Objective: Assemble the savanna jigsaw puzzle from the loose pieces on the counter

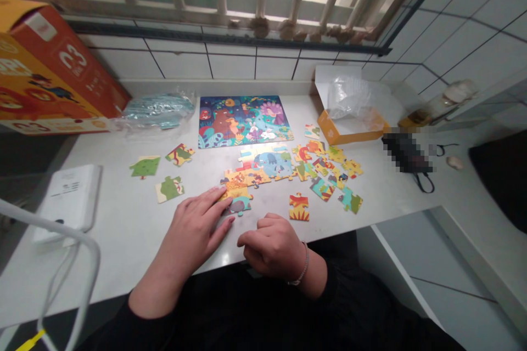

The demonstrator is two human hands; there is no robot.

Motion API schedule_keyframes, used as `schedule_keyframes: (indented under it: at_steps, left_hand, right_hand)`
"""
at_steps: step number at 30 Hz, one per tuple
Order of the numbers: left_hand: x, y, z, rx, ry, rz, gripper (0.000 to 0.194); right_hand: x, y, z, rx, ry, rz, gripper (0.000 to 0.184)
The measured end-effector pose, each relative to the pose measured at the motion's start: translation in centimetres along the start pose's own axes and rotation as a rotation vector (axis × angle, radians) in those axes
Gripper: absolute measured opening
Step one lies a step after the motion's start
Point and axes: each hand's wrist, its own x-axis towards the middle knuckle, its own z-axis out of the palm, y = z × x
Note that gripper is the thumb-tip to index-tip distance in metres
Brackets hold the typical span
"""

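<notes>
My left hand [197, 230] lies flat with its fingers stretched out, the fingertips touching the lower left edge of a partly joined jigsaw puzzle [247, 175]. A blue elephant and orange-yellow pieces show in it, with a grey-and-teal piece [239, 207] at its bottom. My right hand [269, 244] is curled into a loose fist near the front edge, below the puzzle, and nothing shows in it. Just above and right of it lies a loose red-and-yellow puzzle piece [298, 207]. Several loose pieces [329, 167] are heaped right of the joined part.
Loose green pieces [145, 166] lie at left. Behind the puzzle is a dark picture board [246, 120] with animals. An opened orange-white box [349, 134] holds clear plastic. At left are a large orange box [61, 71], a plastic-wrapped packet [158, 111] and a white device [68, 200] near a cable.
</notes>
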Motion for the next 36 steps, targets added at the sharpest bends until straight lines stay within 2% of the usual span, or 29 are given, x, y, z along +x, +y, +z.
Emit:
schedule_keyframes:
  at_steps: [7, 10, 12, 15, 18, 21, 25, 29, 32, 36]
  left_hand:
    - [-0.1, -0.2, 0.1, -0.022, 0.008, -0.012, 0.038]
    - [-0.1, -0.2, 0.0, -0.027, 0.007, -0.031, 0.039]
    - [0.0, -0.2, 0.0, -0.035, 0.015, -0.037, 0.039]
    - [0.0, -0.2, -0.1, -0.060, 0.032, -0.049, 0.042]
    - [0.0, -0.3, 0.0, -0.077, 0.040, -0.067, 0.043]
    - [-0.1, -0.4, 0.2, -0.070, 0.045, -0.067, 0.041]
    - [-0.1, -0.4, 0.2, -0.058, 0.036, -0.060, 0.040]
    - [-0.3, -0.5, 0.2, -0.052, 0.022, -0.055, 0.039]
    - [-0.3, -0.5, 0.2, -0.054, 0.021, -0.057, 0.039]
    - [-0.3, -0.3, 0.1, -0.058, 0.032, -0.078, 0.039]
  right_hand:
    - [0.3, -0.5, -0.2, -0.023, 0.017, 0.012, 0.015]
    - [0.5, 0.2, -1.6, -0.095, 0.058, 0.078, 0.019]
    - [0.6, 1.9, -3.5, -0.179, 0.102, 0.208, 0.020]
    - [0.5, 6.3, -7.3, -0.364, 0.129, 0.491, 0.022]
    - [-0.3, 11.2, -10.6, -0.586, 0.025, 0.720, 0.033]
    - [-1.4, 14.6, -12.4, -0.633, -0.107, 0.808, 0.041]
    - [-1.9, 16.4, -13.1, -0.590, -0.137, 0.777, 0.043]
    - [-0.3, 17.3, -12.8, -0.497, -0.115, 0.629, 0.036]
    - [1.7, 18.1, -12.4, -0.388, -0.200, 0.503, 0.038]
    - [3.8, 19.6, -12.0, -0.336, -0.321, 0.502, 0.050]
